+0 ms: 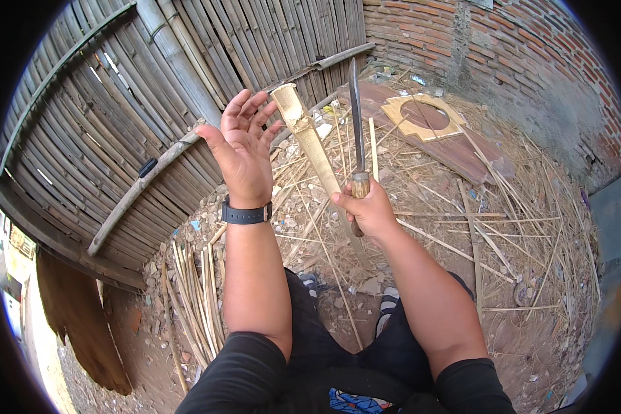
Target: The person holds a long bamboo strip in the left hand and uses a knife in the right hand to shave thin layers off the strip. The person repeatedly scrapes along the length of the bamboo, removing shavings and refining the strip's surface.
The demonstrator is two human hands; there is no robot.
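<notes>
My right hand [369, 208] is closed around the wooden handle of a long machete [357, 124], its dark blade pointing up and away from me. Raised at the left, my left hand [245, 155] is open, palm turned up and fingers spread, with nothing in it. Between the hands a split bamboo piece [315, 153] slants from beside my left fingertips down toward the ground by my feet. Its upper end is hollow and roughly cut. The right thumb overlaps the bamboo in view; I cannot tell if it touches.
Thin bamboo strips [193, 297] lie bunched at my left, with more scattered over the littered ground. A wooden board with a round hole [397, 110] rests on a brown plank [486, 157]. A bamboo wall [152, 103] stands left, a brick wall [524, 62] right.
</notes>
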